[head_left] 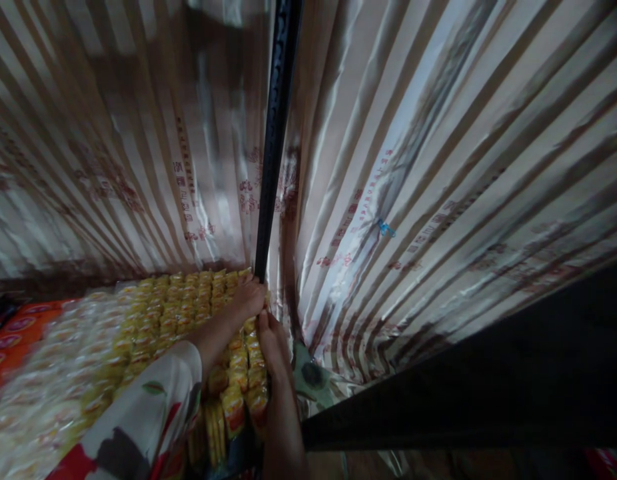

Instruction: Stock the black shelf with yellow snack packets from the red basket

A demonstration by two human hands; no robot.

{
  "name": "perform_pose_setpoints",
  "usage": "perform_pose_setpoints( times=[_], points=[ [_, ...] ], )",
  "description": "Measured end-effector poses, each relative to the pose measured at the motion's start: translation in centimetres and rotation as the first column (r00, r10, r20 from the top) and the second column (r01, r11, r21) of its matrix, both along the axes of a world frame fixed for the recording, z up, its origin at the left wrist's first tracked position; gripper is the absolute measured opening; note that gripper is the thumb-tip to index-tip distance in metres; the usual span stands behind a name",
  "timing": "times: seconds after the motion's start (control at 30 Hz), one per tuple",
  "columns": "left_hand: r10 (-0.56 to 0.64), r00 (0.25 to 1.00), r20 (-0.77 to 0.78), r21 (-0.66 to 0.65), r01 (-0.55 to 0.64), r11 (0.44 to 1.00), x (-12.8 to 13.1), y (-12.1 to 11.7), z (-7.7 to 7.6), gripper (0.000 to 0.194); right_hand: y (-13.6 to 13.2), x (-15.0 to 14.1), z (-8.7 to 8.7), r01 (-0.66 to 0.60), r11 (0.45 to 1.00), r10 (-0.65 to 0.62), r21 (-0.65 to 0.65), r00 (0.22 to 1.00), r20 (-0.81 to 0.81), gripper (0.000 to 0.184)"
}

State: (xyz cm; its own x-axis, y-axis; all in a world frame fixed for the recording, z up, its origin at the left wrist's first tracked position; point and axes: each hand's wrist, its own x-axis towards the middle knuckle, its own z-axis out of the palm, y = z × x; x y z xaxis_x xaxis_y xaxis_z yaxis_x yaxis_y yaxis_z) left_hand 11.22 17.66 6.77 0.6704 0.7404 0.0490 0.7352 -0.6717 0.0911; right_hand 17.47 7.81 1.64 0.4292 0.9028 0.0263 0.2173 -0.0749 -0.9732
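Note:
Both my hands meet at the foot of a black upright pole [276, 133] in the corner of a stall. My left hand [248, 297], on an arm in a floral sleeve, is closed around the base of the pole. My right hand [271, 337] sits just below it, fingers curled inward against the pole's foot; what they hold is hidden. Beneath both hands lie rows of yellow snack packets [188, 300].
A striped shiny cloth [438, 173] with red print hangs behind and to the right, with a small blue clip [386, 229] on it. Orange packets [13, 333] lie at the left. A dark bar [463, 393] crosses the lower right.

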Motion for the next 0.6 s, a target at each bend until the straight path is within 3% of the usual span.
perform_pose_setpoints(
  times=[0.2, 0.33, 0.43, 0.53, 0.6],
  points=[
    [-0.011, 1.0, 0.012, -0.02, 0.011, 1.0, 0.2, 0.1, -0.1, 0.02, -1.2, -0.9, 2.3, 0.032, 0.999, -0.023, -0.032, 0.964, 0.266, 0.044],
    [0.005, 0.999, 0.042, -0.043, -0.003, 0.999, 0.2, 0.2, 0.0, 0.029, -2.7, -1.6, 2.6, 0.088, 0.989, -0.121, 0.116, 0.939, 0.322, 0.043],
    [-0.009, 0.997, 0.083, -0.062, 0.014, 0.998, 0.4, 0.2, 0.6, 0.028, -4.6, -2.2, 3.5, 0.171, 0.95, -0.253, 0.26, 0.911, 0.326, 0.041],
    [0.006, 0.954, 0.299, -0.034, 0.004, 0.999, -0.2, -0.8, 2.0, 0.023, -7.7, -3.3, 4.7, 0.162, 0.91, -0.288, 0.381, 0.909, 0.302, 0.036],
    [0.065, 0.84, 0.538, -0.021, -0.064, 0.998, -1.8, -2.9, 3.1, 0.02, -10.5, -4.5, 4.9, 0.118, 0.897, -0.249, 0.426, 0.931, 0.267, 0.033]
  ],
)
